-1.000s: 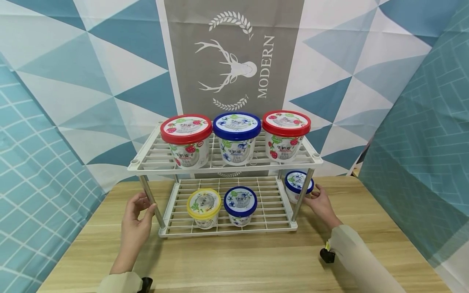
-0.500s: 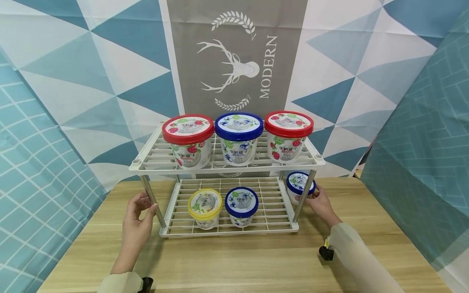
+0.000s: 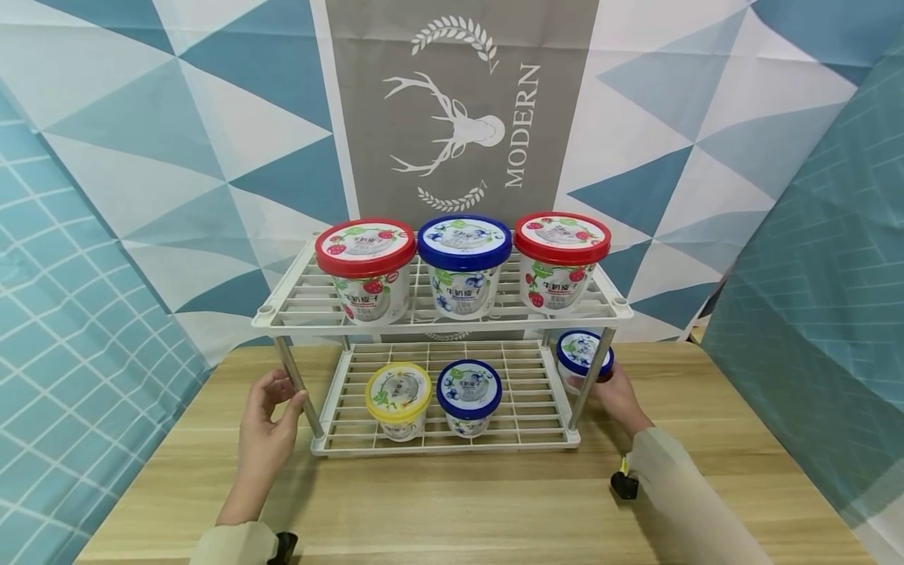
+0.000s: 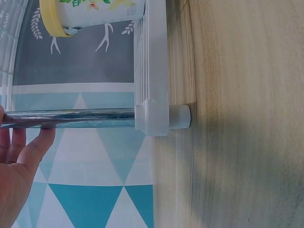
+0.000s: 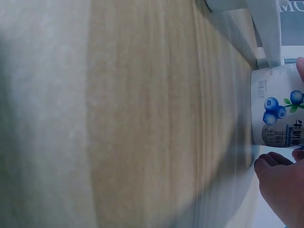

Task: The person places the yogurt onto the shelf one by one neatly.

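Observation:
My left hand [image 3: 267,428] grips the front-left metal post [image 4: 71,118] of a white two-tier rack [image 3: 431,451], thumb and fingers on either side of it. My right hand [image 3: 620,399] holds a small blue-lidded tub [image 3: 583,353] outside the rack's right side, behind the front-right post [image 3: 592,380]. Blueberries are printed on the tub's wall [image 5: 280,107], and its base is close to the tabletop in the right wrist view. A small yellow-lidded tub [image 3: 399,392] and another small blue-lidded tub [image 3: 469,392] stand on the lower tier.
On the upper tier are a large red-lidded tub [image 3: 366,267], a large blue-lidded tub [image 3: 464,263] and a second large red-lidded tub [image 3: 563,259]. The rack stands on a wooden table [image 3: 452,510] before a patterned cloth backdrop [image 3: 452,118].
The head view has shifted slightly. My right hand's fingers show less beside the small blue-lidded tub, which stays by the rack's right side. My left hand keeps its place on the post.

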`<action>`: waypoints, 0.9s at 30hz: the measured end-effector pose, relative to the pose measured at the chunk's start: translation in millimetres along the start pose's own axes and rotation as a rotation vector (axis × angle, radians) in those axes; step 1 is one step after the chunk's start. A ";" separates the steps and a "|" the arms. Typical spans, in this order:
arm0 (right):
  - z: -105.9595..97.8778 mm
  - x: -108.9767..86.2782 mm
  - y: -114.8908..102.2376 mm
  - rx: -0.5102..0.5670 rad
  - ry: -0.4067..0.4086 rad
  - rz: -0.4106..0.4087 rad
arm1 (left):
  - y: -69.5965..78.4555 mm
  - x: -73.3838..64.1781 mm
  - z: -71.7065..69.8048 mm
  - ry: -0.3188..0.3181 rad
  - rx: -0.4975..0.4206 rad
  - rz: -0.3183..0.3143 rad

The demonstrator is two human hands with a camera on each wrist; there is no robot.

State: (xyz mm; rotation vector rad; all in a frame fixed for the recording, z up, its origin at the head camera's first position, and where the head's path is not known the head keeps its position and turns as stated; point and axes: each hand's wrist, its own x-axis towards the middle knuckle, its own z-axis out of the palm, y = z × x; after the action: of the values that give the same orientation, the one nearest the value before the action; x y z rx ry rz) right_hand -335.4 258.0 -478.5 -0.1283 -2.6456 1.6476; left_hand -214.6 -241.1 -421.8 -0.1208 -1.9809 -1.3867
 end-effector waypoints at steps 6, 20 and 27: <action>-0.6 1.7 0.1 0.001 0.014 0.000 | -0.4 0.9 0.4 -0.002 0.002 -0.012; 2.7 -3.8 -2.2 0.024 0.086 0.029 | -2.3 -0.1 0.7 -0.005 0.004 -0.028; 8.4 -6.7 -2.9 0.044 0.156 0.000 | -1.1 -0.6 -0.2 0.003 0.006 -0.023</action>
State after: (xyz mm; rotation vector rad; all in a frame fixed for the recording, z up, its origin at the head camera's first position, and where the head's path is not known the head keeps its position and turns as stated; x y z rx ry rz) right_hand -329.4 248.7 -479.4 -0.2457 -2.4944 1.6222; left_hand -214.5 -241.6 -423.0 -0.0933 -1.9898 -1.3952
